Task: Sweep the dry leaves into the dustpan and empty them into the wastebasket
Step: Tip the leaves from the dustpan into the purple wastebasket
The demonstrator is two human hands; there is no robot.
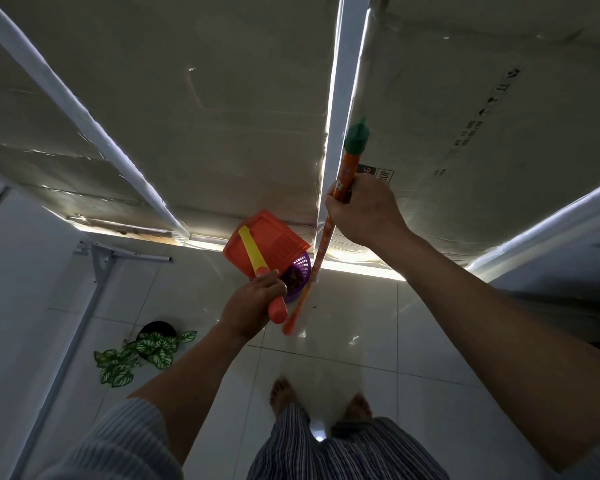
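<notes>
Against the cardboard-covered wall [222, 98], on white floor tiles [361, 323], person stands barefoot, both arms out.

Broom [329, 216]: long orange stick, green cap on top, held near upright. Right hand [364, 213] wrapped tight around the upper shaft. Lower end rests on the floor just beside the wastebasket.

Dustpan [267, 242]: orange, yellow strip on the handle, tipped mouth-down over the wastebasket. Left hand [253, 303] fisted around the handle end.

Wastebasket [297, 278]: small, purple, mesh-sided, mostly hidden under the pan. Brown dry leaves [291, 277] visible inside.

Potted plant [146, 348]: lying on the floor to the left, well apart.

Risks, as judged: pan looks wider than the basket, so leaves could slide off past the rim. Basket looks light; a knock from pan or broom could tip it. One brown speck [315, 306] lies on the tile beside the broom, possibly a stray leaf.
</notes>
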